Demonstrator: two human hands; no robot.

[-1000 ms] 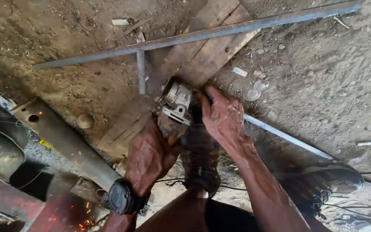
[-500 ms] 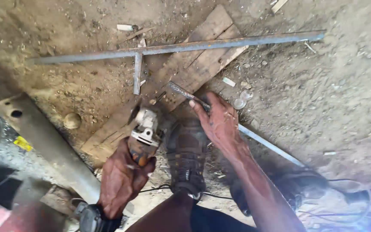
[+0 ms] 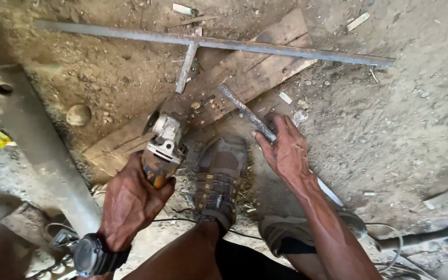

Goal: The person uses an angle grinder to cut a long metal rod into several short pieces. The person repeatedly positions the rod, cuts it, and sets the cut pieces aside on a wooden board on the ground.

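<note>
Grinder [image 3: 163, 148] sits in the left hand [image 3: 130, 199], fingers wrapped tight round its body, its head resting over a plank [image 3: 234, 83] on the dirt floor [image 3: 400, 129]. The right hand [image 3: 288, 150] has its fingers closed on a steel bar [image 3: 245, 111], whose free end lies on the plank. A boot [image 3: 219, 176] stands between the hands, beside the bar. A watch [image 3: 90, 254] circles the left wrist. Beyond the plank lies a long T-shaped steel piece [image 3: 224, 44]. A grey beam [image 3: 32, 140] runs along the left.
</note>
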